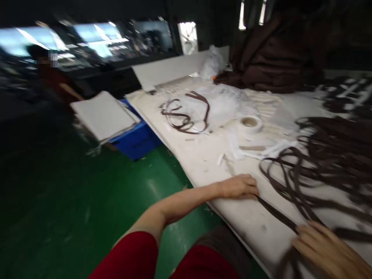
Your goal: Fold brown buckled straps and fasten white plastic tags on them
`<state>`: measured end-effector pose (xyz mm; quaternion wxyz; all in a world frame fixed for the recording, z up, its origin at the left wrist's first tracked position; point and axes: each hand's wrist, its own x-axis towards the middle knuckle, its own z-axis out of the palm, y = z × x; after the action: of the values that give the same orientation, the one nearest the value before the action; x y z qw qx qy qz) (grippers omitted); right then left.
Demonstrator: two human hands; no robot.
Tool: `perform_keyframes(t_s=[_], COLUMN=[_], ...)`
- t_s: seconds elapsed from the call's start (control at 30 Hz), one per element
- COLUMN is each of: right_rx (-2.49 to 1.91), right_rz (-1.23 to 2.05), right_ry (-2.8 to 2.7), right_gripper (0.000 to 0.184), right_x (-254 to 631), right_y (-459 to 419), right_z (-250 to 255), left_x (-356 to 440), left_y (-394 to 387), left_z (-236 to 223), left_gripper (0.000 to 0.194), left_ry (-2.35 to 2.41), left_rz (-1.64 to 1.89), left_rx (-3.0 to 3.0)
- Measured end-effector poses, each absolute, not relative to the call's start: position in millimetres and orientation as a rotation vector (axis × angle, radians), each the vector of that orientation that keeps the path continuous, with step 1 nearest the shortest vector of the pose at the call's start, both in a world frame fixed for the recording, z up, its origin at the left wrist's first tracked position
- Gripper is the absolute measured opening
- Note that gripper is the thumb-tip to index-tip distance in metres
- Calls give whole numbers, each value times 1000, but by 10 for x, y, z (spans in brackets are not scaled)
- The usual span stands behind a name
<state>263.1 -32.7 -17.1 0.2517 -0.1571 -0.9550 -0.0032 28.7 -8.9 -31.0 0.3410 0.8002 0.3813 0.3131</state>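
Observation:
A dark brown fabric strip (276,214) runs taut just above or along the table between my two hands. My left hand (240,186), near the table's front edge, has its fingers closed on the strip's far end. My right hand (328,244), at the lower right and blurred, is closed around the same strip, and a loose length hangs below it. Past both hands, loops of brown strip (296,182) lead into a large tangled heap of strips (343,151) on the right side of the table.
The pale table (200,162) bears a white tape roll (251,124), white scraps, a clear plastic bag (223,102) and a coiled brown strap (186,124). Brown fabric (279,58) is piled behind. A blue crate (136,139) with white sheets (101,114) stands left; a person (55,77) is beyond it.

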Motion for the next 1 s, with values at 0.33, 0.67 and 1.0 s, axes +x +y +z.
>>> perform_keyframes(t_s=[0.33, 0.67, 1.0], right_rx=[-1020, -1324, -1311], right_rz=[-186, -178, -145], right_ry=[-2572, -2440, -2405], right_gripper=[22, 13, 15], right_x=[2008, 1840, 1834], right_y=[-469, -548, -533], right_z=[66, -135, -122], left_x=[2073, -476, -541], left_y=[-519, -54, -420], left_z=[-68, 311, 158], left_gripper=[23, 43, 57], left_ry=[1527, 1130, 1204], left_rz=[1074, 446, 284], left_rx=[1535, 2245, 2681])
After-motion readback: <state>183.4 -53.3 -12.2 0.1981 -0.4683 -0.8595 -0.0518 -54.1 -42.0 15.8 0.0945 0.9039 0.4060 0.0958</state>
